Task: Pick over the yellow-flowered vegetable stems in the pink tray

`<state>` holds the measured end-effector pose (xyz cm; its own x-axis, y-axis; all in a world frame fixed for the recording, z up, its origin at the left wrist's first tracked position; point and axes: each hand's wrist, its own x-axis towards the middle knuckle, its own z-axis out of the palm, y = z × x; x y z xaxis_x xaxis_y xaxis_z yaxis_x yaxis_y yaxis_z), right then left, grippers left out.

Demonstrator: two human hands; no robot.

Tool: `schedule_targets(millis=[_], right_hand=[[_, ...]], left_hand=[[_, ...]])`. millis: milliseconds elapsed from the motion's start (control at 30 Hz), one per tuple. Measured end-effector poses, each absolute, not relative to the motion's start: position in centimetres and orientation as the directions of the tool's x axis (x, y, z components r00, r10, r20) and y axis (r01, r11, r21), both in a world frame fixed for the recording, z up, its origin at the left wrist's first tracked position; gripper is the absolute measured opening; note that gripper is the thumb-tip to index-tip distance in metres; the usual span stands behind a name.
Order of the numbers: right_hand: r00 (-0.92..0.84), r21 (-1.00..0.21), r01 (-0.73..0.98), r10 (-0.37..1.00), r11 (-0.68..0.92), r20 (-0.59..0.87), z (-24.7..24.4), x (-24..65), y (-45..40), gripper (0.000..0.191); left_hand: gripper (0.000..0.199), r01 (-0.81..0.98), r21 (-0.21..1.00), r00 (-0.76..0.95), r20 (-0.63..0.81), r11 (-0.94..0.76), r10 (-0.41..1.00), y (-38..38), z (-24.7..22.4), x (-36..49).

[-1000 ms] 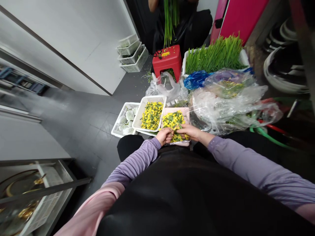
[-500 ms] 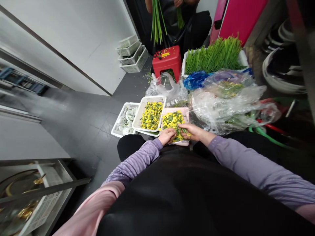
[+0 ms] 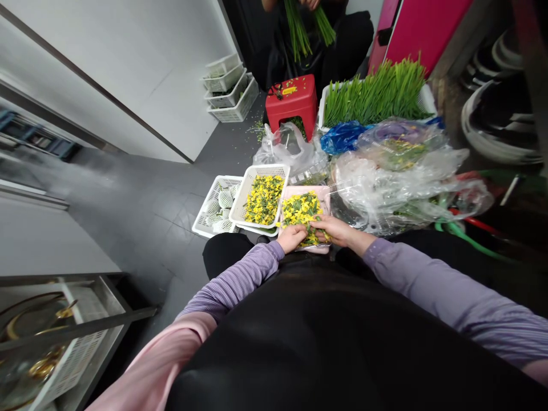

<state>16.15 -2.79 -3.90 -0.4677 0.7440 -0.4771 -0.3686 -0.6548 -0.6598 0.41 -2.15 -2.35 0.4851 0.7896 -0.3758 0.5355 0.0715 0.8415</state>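
Note:
A pink tray [image 3: 325,200] in front of my lap bears yellow flowers with green stems [image 3: 302,206]. Over its near left part is my left hand [image 3: 293,237], its fingers pressed together; what they pinch, if anything, is too small to make out. My right hand [image 3: 334,229] is closed on some green stems with yellow flowers, close to the left fingertips. Left of the tray, a white basket [image 3: 237,212] full of similar yellow flowers [image 3: 263,198] rests partly over another white basket [image 3: 201,220] with things in white foam nets [image 3: 225,200].
Clear plastic bags [image 3: 385,188] lie to the right. Behind are a red stool [image 3: 293,103] with scissors on it, a crate of long green stalks [image 3: 377,97] and stacked white baskets [image 3: 231,108]. A person [image 3: 317,63] opposite holds green stalks.
The other person's stalks have shifted, the left bunch tilting and moving right. My hands stay nearly in place, with a slight shift of the fingers. The view has moved slightly.

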Motion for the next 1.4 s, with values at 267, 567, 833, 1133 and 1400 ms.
schedule_targets(millis=[267, 567, 833, 1133, 1400], right_hand=[[-0.205, -0.533, -0.635, 0.787, -0.56, -0.582, -3.4, 17.7, -0.7, 0.006], [-0.259, -0.577, -0.562, 0.788, -0.593, -0.558, -2.8, 18.3, -1.1, 0.002], [-0.192, -0.855, -0.088, 0.851, -0.512, -0.49, -5.3, 16.6, -2.6, 0.029], [-0.206, -0.789, -0.178, 0.806, -0.588, -0.555, -5.6, 16.5, -2.3, 0.023], [-0.27, -0.676, -0.24, 0.717, -0.696, -0.642, -4.6, 16.3, -2.4, 0.015]], left_hand=[[0.038, 0.868, 0.443, 0.404, -0.364, -0.225, 0.84, -1.0, -4.2, -1.4], [0.028, 0.987, 0.158, 0.043, -0.422, 0.027, 0.905, 0.4, -5.9, 1.7], [0.025, 0.944, 0.254, 0.279, -0.272, -0.211, 0.921, -2.7, -4.5, 1.5], [0.018, 0.593, 0.766, 0.283, -0.488, 0.249, 0.826, -3.2, -3.7, 1.2], [0.02, 0.716, 0.697, 0.393, -0.376, -0.023, 0.839, -3.0, -3.3, 0.4]])
